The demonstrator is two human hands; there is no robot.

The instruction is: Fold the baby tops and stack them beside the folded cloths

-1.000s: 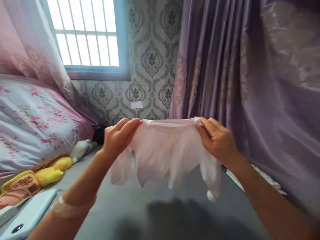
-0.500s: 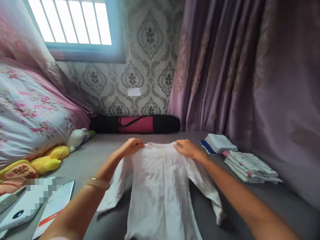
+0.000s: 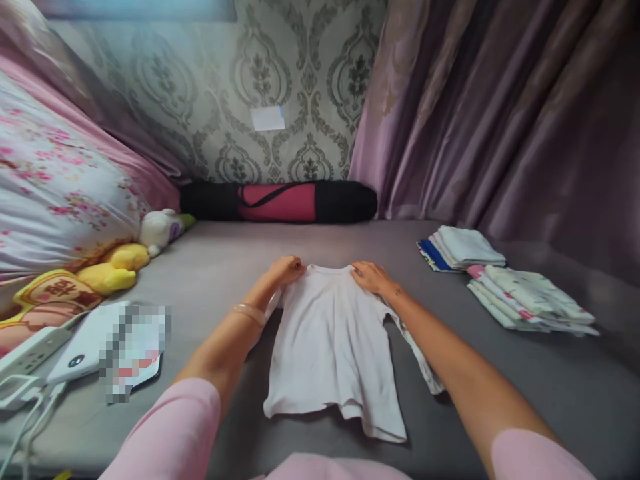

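A small white long-sleeved shirt (image 3: 335, 340) lies spread on the grey bed sheet, neckline away from me and hem towards me, with soft creases down its front. My left hand (image 3: 289, 270) is closed on its left shoulder, beside the collar. At the other side of the collar, my right hand (image 3: 371, 276) grips the right shoulder, fingers bent over the cloth. The left sleeve is largely hidden behind my left forearm. The right sleeve runs out beneath my right forearm, its cuff showing near the elbow.
Folded clothes stand in two piles, a nearer patterned pile (image 3: 530, 300) and a farther white-and-blue one (image 3: 465, 248), on the right. A black-and-pink roll bag (image 3: 280, 202) lies along the wall. Plush toys (image 3: 113, 270), a white device (image 3: 90, 343) and a power strip (image 3: 35, 353) are left.
My view has tilted downward, bringing the shirt's hem fully into sight. The shirt now lies flatter on the bed, with both hands still at its shoulders.
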